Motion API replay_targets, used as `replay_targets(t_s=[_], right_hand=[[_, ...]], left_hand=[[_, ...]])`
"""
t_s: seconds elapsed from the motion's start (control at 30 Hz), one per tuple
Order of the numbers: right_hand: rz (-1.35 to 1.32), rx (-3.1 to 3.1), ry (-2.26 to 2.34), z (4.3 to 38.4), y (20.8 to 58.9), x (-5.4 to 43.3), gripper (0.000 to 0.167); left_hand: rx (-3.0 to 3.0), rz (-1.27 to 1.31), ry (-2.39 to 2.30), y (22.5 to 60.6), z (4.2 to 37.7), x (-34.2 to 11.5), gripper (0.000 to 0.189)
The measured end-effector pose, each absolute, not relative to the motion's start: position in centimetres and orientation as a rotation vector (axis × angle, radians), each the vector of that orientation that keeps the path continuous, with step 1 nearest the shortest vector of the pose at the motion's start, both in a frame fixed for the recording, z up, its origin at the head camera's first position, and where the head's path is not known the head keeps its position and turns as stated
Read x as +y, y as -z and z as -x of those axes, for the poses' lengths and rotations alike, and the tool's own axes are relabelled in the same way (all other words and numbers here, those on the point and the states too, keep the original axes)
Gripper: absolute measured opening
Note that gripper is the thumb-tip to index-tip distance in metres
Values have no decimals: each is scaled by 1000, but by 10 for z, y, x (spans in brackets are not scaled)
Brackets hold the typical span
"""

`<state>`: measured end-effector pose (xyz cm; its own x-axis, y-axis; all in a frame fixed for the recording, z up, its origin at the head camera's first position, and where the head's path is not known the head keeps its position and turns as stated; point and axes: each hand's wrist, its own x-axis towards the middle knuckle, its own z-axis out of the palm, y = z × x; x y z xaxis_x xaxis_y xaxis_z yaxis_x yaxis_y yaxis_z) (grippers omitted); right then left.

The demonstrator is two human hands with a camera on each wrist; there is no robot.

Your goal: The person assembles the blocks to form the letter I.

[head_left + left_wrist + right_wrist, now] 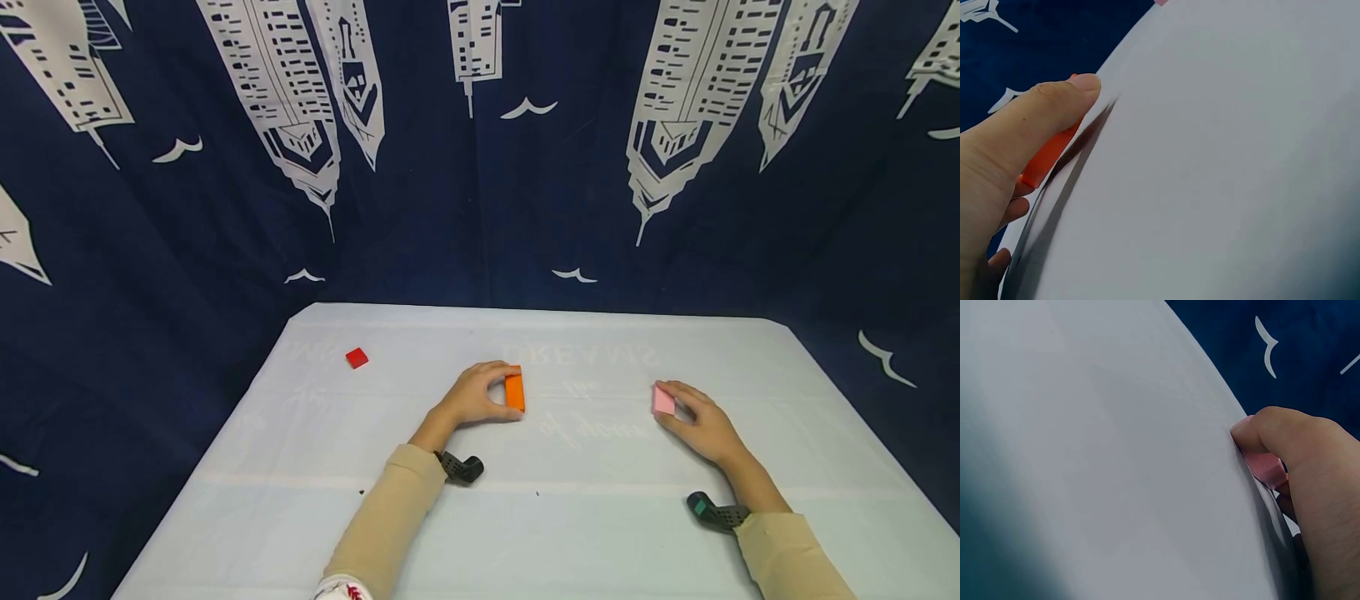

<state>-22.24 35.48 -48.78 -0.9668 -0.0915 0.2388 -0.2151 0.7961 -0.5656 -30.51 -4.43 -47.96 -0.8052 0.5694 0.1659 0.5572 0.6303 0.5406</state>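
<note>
Before you stretches a white-covered table (pixel 585 542), its two far corners cut away at a slant, with faint, pale lettering (pixel 581 356) running reversed across its far half. A dark blue cloth (pixel 480 208) hangs behind it and down both sides, printed in off-white with towers (pixel 296 100) whose spires point downward and with small gull shapes (pixel 528 108) scattered between them. A lighter band crosses the table cover below your hands, and two tiny dark specks (pixel 362 492) lie on the nearer part. Your left hand (pixel 472 398) is near the middle of the table, thumb and fingers parted just by the length of the orange block (pixel 515 390) and pinching it by its near and far ends. Your right hand (pixel 702 427), well apart toward the right side, pinches the smaller pink block (pixel 663 400) between thumb and fingers, with a narrow gap behind it. Whether either block bears on the cover or is slightly raised, you cannot tell. A red block (pixel 357 358) lies alone near the far left corner. Both your sleeves (pixel 393 508) are tan, and a black wrist device (pixel 461 468) sits at each cuff.
</note>
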Motion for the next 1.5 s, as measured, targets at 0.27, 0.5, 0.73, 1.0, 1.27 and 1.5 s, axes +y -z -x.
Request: replay_targets(t_s=[0.27,0.5,0.73,1.0,1.27,1.5], right_hand=[[-234,-2795,-913,222,489,354,61],[-235,-2782,-909,224,491,356,61],[-228,-2796,-902,222,489,355,61],[-208,-2790,-914,222,488,354,61],[-204,-2726,-914,221,492,355,59],[-189,-2706,-931,220,490,354,59]], left_hand=[[2850,-1009,-879,483,303,-44,77],[2888,-1081,-872,486,303,-45,77],[2863,-1002,-883,484,302,-44,72],[2900,-1003,-876,487,304,-43,53],[2909,-1032,-893,487,304,-44,50],[2910,-1035,-888,487,304,-44,49]])
